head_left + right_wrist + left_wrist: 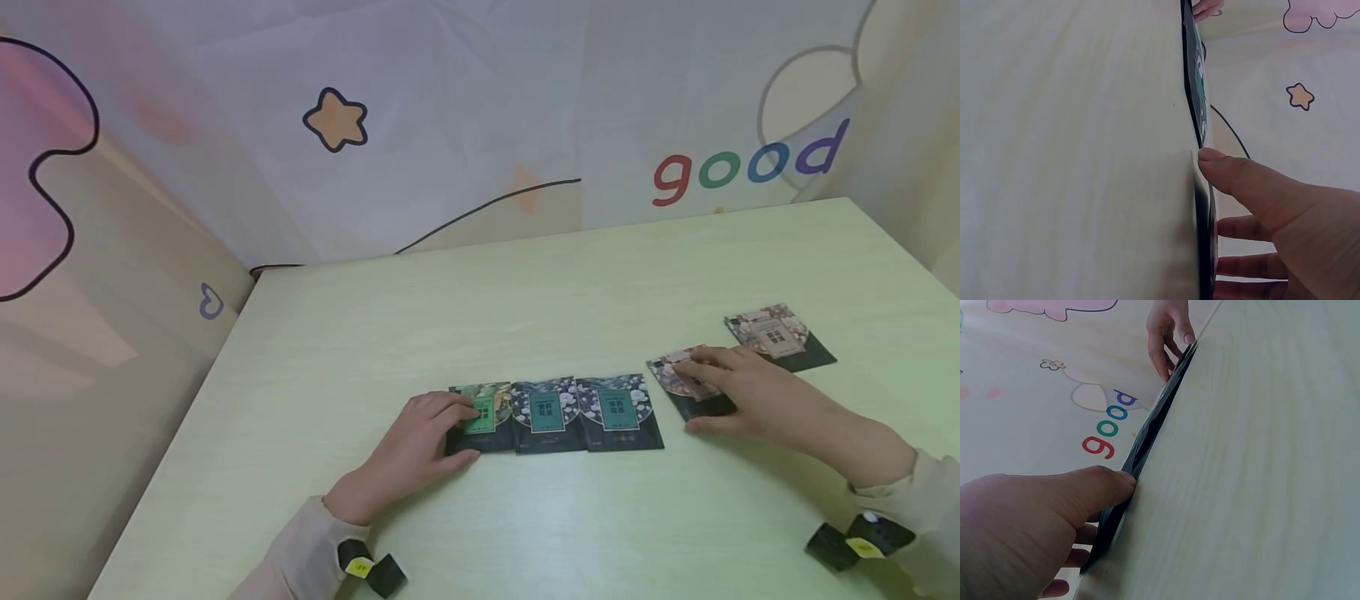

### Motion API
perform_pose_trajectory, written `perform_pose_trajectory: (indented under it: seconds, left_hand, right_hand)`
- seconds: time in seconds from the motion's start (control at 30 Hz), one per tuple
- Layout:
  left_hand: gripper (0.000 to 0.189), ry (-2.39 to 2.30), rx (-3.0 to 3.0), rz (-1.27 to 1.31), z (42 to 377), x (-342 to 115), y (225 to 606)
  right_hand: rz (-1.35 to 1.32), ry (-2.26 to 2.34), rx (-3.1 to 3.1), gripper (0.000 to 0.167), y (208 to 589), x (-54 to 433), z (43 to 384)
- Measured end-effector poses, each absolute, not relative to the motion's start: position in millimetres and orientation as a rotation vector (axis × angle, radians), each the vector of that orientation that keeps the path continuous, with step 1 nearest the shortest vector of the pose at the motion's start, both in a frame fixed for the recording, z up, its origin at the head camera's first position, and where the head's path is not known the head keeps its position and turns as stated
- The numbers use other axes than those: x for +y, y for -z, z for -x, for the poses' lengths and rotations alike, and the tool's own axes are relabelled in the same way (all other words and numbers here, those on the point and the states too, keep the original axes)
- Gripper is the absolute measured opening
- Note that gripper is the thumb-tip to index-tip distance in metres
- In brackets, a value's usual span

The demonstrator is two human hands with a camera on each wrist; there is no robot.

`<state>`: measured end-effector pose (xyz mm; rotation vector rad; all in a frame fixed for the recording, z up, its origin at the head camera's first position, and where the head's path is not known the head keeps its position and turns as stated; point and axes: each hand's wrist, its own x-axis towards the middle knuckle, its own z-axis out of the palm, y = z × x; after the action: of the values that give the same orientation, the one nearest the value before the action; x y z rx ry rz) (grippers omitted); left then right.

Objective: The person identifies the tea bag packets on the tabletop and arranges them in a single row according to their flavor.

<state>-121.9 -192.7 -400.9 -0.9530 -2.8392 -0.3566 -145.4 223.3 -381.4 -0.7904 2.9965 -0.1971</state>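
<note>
Three flat dark tea sachets lie edge to edge in a row: one with a green label (497,408), then a teal-labelled middle sachet (546,412) and a teal-labelled right sachet (618,410). My left hand (416,437) rests on the green-labelled sachet, fingertips on its face and thumb along its near edge. A pink-labelled sachet (708,407) lies tilted just right of the row, partly hidden under my right hand (765,396). That hand holds it between the thumb at the near edge and the fingers at the far side.
Another pink-labelled sachet (780,337) lies farther back at the right, beyond the right hand. The pale wooden table (420,325) extends to a printed cloth backdrop (465,125) behind and at the sides. Each wrist wears a small black device.
</note>
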Motion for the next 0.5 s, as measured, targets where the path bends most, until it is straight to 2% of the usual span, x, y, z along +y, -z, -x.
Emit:
perform_pose_trajectory:
  seconds: [0.5]
  left_hand:
    - [0.044,0.348,-2.837,0.948,121.9,-193.1,402.2]
  right_hand:
    - [0.786,0.191,2.994,0.074,379.3,218.5,139.3]
